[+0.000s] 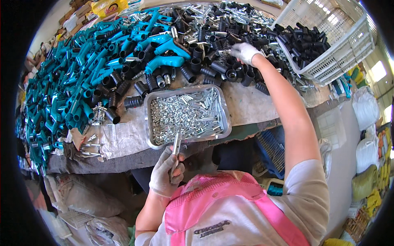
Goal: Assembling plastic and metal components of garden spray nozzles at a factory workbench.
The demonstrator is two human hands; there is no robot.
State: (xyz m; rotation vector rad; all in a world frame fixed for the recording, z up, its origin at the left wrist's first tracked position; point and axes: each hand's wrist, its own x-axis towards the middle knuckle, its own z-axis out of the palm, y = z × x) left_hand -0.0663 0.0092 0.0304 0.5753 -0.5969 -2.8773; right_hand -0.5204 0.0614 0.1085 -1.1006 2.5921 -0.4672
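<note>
My left hand [165,172], in a pale glove with bare fingertips, is closed around a shiny metal tube [177,143] that points up, just in front of the clear plastic tray [226,130]. The tray holds many small silver fittings and thin metal pins [184,112]. My right hand [245,53], gloved the same way, reaches far across the table into a heap of black ribbed sleeves [221,67] and silver parts. Its fingers are bent together at a small silver piece; what they grip is too small to name.
Teal plastic handles [164,62] are heaped across the table's left and middle. A white plastic crate [349,51] with black sleeves stands at the back right. A blue crate [269,151] sits below the table edge. White sacks [365,108] line the right side.
</note>
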